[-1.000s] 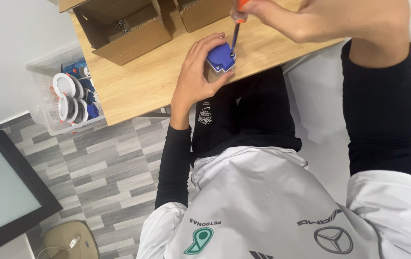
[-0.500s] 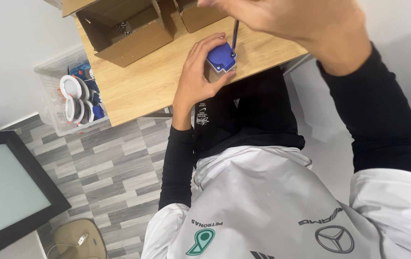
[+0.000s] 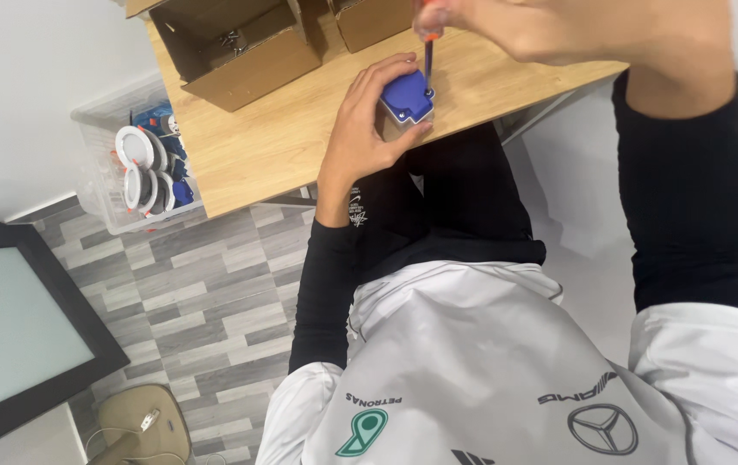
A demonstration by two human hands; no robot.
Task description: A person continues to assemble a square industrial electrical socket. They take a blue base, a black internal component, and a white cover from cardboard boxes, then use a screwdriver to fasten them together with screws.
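A small blue plastic box-shaped part [image 3: 408, 98] with screws at its corners rests on the wooden table [image 3: 283, 138] near its front edge. My left hand [image 3: 365, 129] wraps around its left side and holds it. My right hand [image 3: 576, 30] is above it, closed on a screwdriver [image 3: 427, 47] with an orange handle. The screwdriver stands nearly upright, and its tip touches the top of the blue part.
Two open cardboard boxes [image 3: 235, 52] sit at the back of the table; one holds small metal pieces. A clear plastic bin [image 3: 141, 168] with round white fittings stands on the floor to the left. A dark-framed panel [image 3: 16, 327] leans at lower left.
My right hand has shifted over the blue part, and the screwdriver's orange handle shows again. My left hand still holds the part in the same spot.
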